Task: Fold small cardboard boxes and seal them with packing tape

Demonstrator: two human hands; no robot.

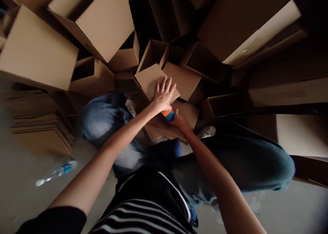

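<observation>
Logging both your hands close together over a tan corrugated cardboard box [150, 81], just beyond your bent knees. Your left hand [164, 95] lies on the box's top panel, fingers spread wide and pressed flat, tips pointing far. Your right hand [179, 121] sits nearer you and to the right, its fingers [176, 115] curled and partly hidden. You cannot tell from this view whether they pinch anything.

A small orange-and-blue rectangular object [167, 115] sits between your hands, just below your left palm, with your right fingers against its right end. Its long axis appears to run left to right, tilting slightly, though your left hand may hide part of it. Your right hand is the nearer one, lying to its right.

Open tan cardboard boxes [205, 61] crowd the far side and both flanks. To the left lies a stack of flattened cardboard sheets [42, 133], and nearer you a clear plastic water bottle with a blue label [60, 170] rests on the grey concrete floor [23, 196]. Your blue denim jeans [102, 119] fill the space below your arms.
</observation>
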